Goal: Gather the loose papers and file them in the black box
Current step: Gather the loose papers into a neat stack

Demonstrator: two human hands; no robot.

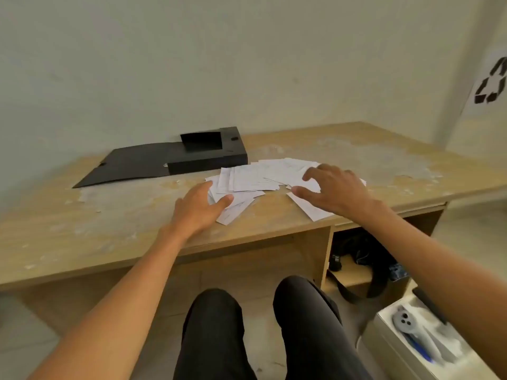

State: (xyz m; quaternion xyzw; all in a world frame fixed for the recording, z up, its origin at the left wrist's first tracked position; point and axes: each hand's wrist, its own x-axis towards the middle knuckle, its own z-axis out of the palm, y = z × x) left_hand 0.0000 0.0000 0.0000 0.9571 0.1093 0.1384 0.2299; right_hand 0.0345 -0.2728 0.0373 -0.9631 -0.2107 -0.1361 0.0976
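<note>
Knees in dark trousers (214, 333) are showing nearest, under the front edge of the scuffed light-wood worktop (82, 229). Just past that edge, the left hand (197, 209) is lying flat, its grip spread wide and holding nothing, with the thumb and fingertips resting on the near left corner of the loose white paper sheets (255, 179). To the right of it, the right hand (337, 190) is hovering palm down with fingers curled apart, its grip also wide and closed on nothing; its fingertips are sitting over the right part of the same fan of sheets, and whether they are touching the paper is unclear. One sheet is sticking out toward the worktop's edge beneath that wrist. The sheets are lying scattered and overlapping between the two hands and stretching away from them. Beyond the left hand's fingertips, just behind the papers, the black cardboard file box (211, 152) is sitting open on the worktop, its flat lid (129, 168) folded out to the left. Behind it, the pale wall (192, 64) is rising.
</note>
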